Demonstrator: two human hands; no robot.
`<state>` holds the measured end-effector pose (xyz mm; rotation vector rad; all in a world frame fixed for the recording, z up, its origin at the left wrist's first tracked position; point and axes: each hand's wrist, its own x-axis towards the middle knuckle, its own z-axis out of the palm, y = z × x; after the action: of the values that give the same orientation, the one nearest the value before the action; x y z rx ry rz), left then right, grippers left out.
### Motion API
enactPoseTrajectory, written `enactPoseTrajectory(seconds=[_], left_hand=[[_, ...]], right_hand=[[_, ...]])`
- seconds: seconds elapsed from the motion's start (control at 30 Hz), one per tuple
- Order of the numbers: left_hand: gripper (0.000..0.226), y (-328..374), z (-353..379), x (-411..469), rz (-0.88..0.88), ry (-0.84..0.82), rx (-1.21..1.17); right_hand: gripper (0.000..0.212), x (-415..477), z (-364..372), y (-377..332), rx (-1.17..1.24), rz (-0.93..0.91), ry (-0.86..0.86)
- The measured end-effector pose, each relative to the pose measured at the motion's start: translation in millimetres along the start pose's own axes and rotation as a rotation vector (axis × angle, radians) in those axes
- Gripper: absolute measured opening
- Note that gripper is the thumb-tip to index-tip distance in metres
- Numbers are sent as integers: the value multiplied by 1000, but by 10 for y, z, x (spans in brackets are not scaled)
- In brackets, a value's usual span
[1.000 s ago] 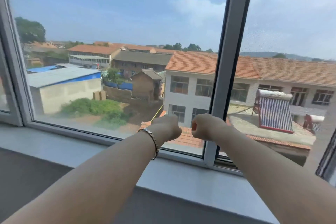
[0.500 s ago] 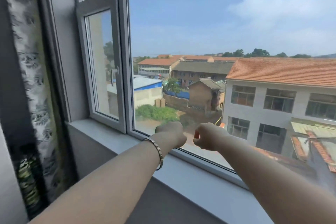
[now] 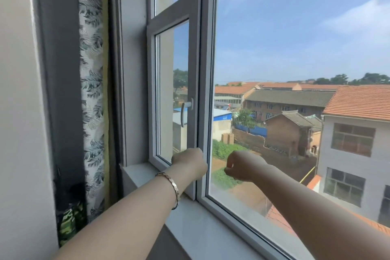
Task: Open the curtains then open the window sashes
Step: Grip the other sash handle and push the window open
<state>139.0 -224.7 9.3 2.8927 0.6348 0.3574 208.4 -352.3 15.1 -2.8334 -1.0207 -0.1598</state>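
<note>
The curtain (image 3: 92, 95), a leaf-patterned fabric in grey-green on white, hangs gathered in a narrow vertical band at the far left, against the wall and clear of the glass. Just right of it stands the window sash (image 3: 173, 95), a white-framed casement at the left end of the window; whether it sits fully home in its frame cannot be told from this angle. Its handle (image 3: 185, 110) is mounted on the right stile, the lever pointing down. To the right of the sash a fixed pane (image 3: 295, 48) gives onto orange-tiled roofs, a brick outbuilding and sky. A pale window sill (image 3: 202, 224) runs along the bottom of the frame. The left hand (image 3: 188, 163), with a bracelet (image 3: 171, 188) at the wrist, is curled into a loose fist in front of the lower right corner of the sash; contact with the frame cannot be confirmed, and it has hold of nothing visible. The right hand (image 3: 242, 165) is likewise loosely curled, fingers bent down, held before the fixed pane and gripping nothing. No containers are in view. Compared with half a second ago, the view has swung further left: the sash and curtain now fill the left half, the handle is nearer centre, and the left hand has moved from before the fixed pane to the sash's lower corner.
</note>
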Motion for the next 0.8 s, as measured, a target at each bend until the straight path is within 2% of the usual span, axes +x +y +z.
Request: enactPoseTrajectory(seconds=[0.13, 0.27, 0.47, 0.57, 0.63, 0.73, 0.8], left_hand=[[21, -321, -89, 765, -49, 166, -87], [30, -651, -127, 1579, -107, 181, -246], [60, -994, -108, 2636, -95, 101, -487], [62, -1050, -145, 3049, -83, 50, -656], [60, -1043, -162, 3340, -55, 27, -853], [58, -1019, -151, 3619, -90, -168, -1261], [58, -1006, -107, 3718, -76, -279, -1356]], right_hand=[[28, 826, -62, -92, -8, -38, 52], [28, 1647, -23, -233, -17, -42, 60], [28, 2438, 263, -409, 42, 64, 85], [28, 2697, 351, -450, -8, 141, 97], [27, 2852, 330, -483, -41, 196, 104], [28, 3074, 300, -555, -75, 268, 122], [29, 3154, 304, -606, -87, 294, 114]])
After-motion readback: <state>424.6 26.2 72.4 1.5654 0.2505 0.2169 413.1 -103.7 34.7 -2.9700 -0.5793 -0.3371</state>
